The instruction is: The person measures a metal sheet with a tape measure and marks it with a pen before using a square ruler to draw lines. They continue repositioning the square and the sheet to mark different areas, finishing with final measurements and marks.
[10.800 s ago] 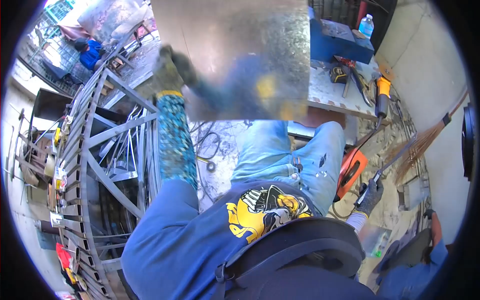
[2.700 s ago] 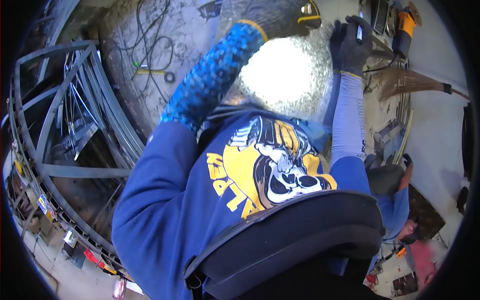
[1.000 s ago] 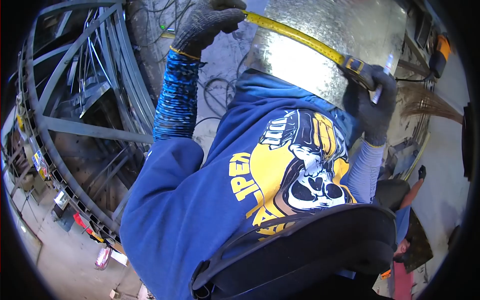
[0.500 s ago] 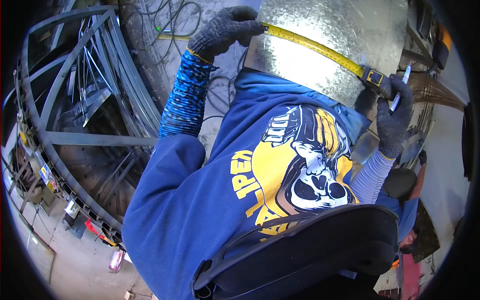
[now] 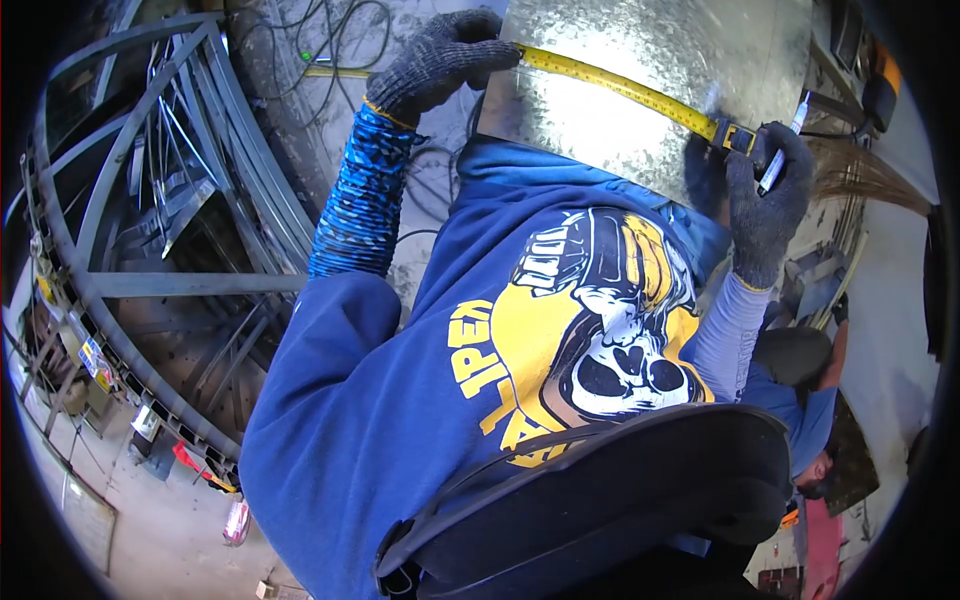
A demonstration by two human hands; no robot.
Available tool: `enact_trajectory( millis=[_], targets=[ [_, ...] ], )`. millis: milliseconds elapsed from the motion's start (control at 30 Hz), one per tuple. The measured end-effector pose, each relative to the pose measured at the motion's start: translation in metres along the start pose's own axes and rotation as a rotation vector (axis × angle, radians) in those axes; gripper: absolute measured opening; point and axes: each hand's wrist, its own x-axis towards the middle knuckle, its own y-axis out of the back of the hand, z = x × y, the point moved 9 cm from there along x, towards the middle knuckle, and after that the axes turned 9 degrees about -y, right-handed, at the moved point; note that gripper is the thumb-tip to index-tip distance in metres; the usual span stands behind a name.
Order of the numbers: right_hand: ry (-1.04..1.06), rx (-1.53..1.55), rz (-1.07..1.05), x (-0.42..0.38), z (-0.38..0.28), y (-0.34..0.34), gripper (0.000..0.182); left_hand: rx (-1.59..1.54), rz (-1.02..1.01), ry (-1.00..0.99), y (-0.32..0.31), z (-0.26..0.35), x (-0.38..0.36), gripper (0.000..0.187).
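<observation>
A yellow tape measure (image 5: 620,90) is stretched across a shiny galvanized metal sheet (image 5: 600,130). My left hand (image 5: 440,65), in a dark knit glove, pinches the blade's end at the sheet's left edge. My right hand (image 5: 770,195), gloved the same way, is closed round the tape's dark case near the right side. A white pen-like marker (image 5: 785,150) sticks up between the fingers of that hand. Part of the case is hidden behind the fingers. The sheet lies in front of my body, over the blue trousers.
Curved metal frames (image 5: 190,283) with loose strips stand on the left. Dark cables (image 5: 340,40) lie on the floor beyond my left hand. A bundle of thin rods (image 5: 865,180) is at the right. Another person (image 5: 800,400) is low at the right. A black visor (image 5: 600,490) fills the bottom.
My right hand has shifted slightly left and up, its fingers now more bent round the tape case. My left hand still holds the blade's end. The whole view has drifted a little left.
</observation>
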Motion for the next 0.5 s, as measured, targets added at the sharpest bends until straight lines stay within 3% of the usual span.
enact_trajectory(
  millis=[300, 467, 500],
  targets=[
    [-0.049, -0.015, -0.026, -0.007, 0.003, 0.008, 0.055, -0.038, 0.048, -0.001, 0.0, 0.004, -0.001, 0.035],
    [0.01, 0.305, 0.139, -0.01, -0.011, 0.017, 0.053, -0.059, 0.054, 0.017, 0.0, 0.001, -0.002, 0.035],
    [-0.028, 0.161, 0.097, -0.009, -0.002, 0.01, 0.059, -0.074, 0.059, 0.032, 0.0, 0.0, -0.002, 0.035]
  ],
)
